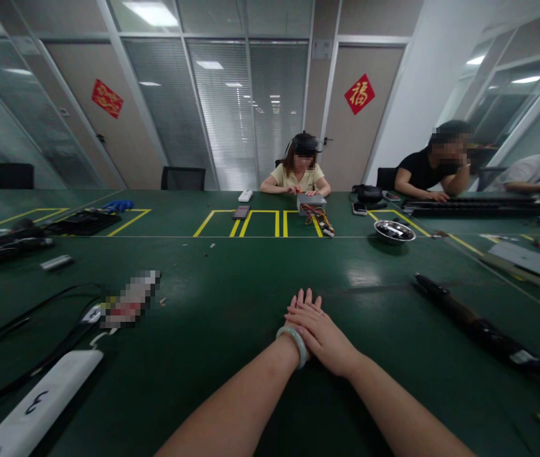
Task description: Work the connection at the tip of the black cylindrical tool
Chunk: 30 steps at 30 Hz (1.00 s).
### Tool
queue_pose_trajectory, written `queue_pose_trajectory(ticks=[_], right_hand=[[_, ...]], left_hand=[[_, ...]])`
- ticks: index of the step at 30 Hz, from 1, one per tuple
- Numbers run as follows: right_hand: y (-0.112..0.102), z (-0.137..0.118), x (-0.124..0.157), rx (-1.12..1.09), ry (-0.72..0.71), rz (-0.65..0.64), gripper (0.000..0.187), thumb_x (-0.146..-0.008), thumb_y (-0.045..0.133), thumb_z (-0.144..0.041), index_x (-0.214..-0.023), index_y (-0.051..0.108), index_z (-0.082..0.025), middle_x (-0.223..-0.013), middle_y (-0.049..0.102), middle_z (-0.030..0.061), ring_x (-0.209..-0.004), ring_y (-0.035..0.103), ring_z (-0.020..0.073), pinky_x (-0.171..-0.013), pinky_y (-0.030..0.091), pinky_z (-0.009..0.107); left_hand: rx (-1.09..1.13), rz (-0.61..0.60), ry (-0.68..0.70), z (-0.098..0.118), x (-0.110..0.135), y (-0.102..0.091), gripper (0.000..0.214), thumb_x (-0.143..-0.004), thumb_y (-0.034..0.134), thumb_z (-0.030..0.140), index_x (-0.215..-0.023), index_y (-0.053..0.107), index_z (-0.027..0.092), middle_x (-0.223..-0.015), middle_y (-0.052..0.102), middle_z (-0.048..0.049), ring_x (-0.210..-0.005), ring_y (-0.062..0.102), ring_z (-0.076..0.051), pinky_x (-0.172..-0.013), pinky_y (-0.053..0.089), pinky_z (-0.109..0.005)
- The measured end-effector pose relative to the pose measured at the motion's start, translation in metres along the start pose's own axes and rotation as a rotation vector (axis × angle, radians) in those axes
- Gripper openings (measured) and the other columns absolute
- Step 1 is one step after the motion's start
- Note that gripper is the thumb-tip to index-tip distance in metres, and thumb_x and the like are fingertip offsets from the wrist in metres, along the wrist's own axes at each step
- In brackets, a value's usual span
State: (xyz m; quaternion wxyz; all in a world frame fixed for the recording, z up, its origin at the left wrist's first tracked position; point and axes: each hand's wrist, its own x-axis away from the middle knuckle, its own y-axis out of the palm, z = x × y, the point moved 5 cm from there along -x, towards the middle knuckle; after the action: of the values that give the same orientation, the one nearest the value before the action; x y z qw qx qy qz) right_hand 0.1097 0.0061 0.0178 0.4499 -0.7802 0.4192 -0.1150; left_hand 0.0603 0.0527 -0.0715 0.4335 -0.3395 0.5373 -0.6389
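My left hand (301, 299) lies flat on the dark green table (232, 304), fingers stretched forward. A pale jade-like bangle (303, 352) circles its wrist. Resting across the back of it is my right hand (324, 333), which covers most of the left one. The right fingers are extended and a thin ring shows on one. Neither hand holds an object. To the right lies a long black corded tool (470, 320), looking like an electric screwdriver. A white power strip (41, 406) marked 3 sits at the left.
Across the table a person works on a grey metal box (312, 202) with coloured wires (315, 217). Also there are a shiny metal bowl (394, 231), a black keyboard-like bar (474, 207), cables (55, 343) and yellow tape marks (277, 222). Two other people sit at the right.
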Motion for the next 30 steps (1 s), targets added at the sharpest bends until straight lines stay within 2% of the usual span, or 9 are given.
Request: queue_pose_trajectory(ticks=[5,9,12,17,24,28,30], right_hand=[[-0.001,0.001,0.001,-0.012,-0.012,-0.007,0.04,-0.098,0.031,-0.038,-0.132,0.051,-0.029,-0.14,0.046,-0.0003,-0.133,0.033,0.0197,-0.114,0.019,0.045],[-0.002,0.0,0.001,-0.02,-0.007,-0.01,0.04,-0.098,0.031,-0.038,-0.131,0.051,-0.031,-0.139,0.046,-0.0012,-0.133,0.034,0.0191,-0.114,0.02,0.044],[-0.002,-0.001,0.001,-0.02,-0.003,-0.011,0.039,-0.097,0.032,-0.04,-0.13,0.052,-0.031,-0.139,0.047,-0.0015,-0.133,0.034,0.0189,-0.114,0.02,0.043],[-0.002,-0.001,0.001,-0.017,0.002,-0.008,0.04,-0.098,0.032,-0.039,-0.131,0.052,-0.031,-0.139,0.047,-0.0011,-0.133,0.034,0.0192,-0.113,0.021,0.044],[-0.003,-0.001,0.0,-0.017,-0.011,0.002,0.039,-0.097,0.032,-0.038,-0.13,0.052,-0.03,-0.138,0.048,-0.0006,-0.133,0.034,0.0193,-0.114,0.02,0.045],[0.0,-0.001,0.002,-0.02,-0.008,-0.009,0.04,-0.097,0.031,-0.039,-0.132,0.05,-0.031,-0.14,0.046,0.0004,-0.134,0.033,0.0199,-0.114,0.02,0.045],[-0.001,0.004,0.004,0.006,0.023,0.006,0.043,-0.096,0.034,-0.041,-0.136,0.045,-0.03,-0.145,0.038,0.0013,-0.136,0.028,0.0212,-0.114,0.018,0.046]], left_hand=[[-0.124,0.029,0.026,0.0,-0.002,0.008,0.064,-0.088,0.033,0.028,-0.149,0.011,0.023,-0.155,0.007,-0.0001,-0.14,-0.013,-0.026,-0.114,-0.003,-0.05],[-0.11,0.041,0.025,-0.001,-0.004,0.014,0.067,-0.087,0.036,0.031,-0.149,0.013,0.021,-0.155,0.008,0.0007,-0.139,-0.017,-0.029,-0.114,-0.006,-0.05],[-0.082,0.043,0.029,-0.001,-0.004,0.015,0.066,-0.087,0.035,0.031,-0.149,0.013,0.025,-0.155,0.009,0.0036,-0.139,-0.018,-0.028,-0.114,-0.007,-0.05],[-0.097,0.0,0.019,-0.001,-0.004,0.012,0.064,-0.088,0.031,0.028,-0.149,0.012,0.024,-0.155,0.009,0.0016,-0.139,-0.016,-0.029,-0.114,-0.006,-0.053],[-0.081,0.022,0.028,0.001,-0.001,0.008,0.064,-0.087,0.031,0.029,-0.149,0.013,0.022,-0.155,0.011,0.0008,-0.139,-0.016,-0.029,-0.114,-0.005,-0.05],[-0.101,0.006,0.031,0.004,0.003,-0.004,0.063,-0.087,0.032,0.03,-0.148,0.017,0.021,-0.155,0.012,-0.0001,-0.14,-0.014,-0.029,-0.115,-0.006,-0.049],[-0.108,-0.027,0.081,0.006,0.006,-0.011,0.065,-0.087,0.035,0.036,-0.148,0.017,0.022,-0.155,0.01,-0.0007,-0.14,-0.013,-0.03,-0.114,-0.006,-0.05]])
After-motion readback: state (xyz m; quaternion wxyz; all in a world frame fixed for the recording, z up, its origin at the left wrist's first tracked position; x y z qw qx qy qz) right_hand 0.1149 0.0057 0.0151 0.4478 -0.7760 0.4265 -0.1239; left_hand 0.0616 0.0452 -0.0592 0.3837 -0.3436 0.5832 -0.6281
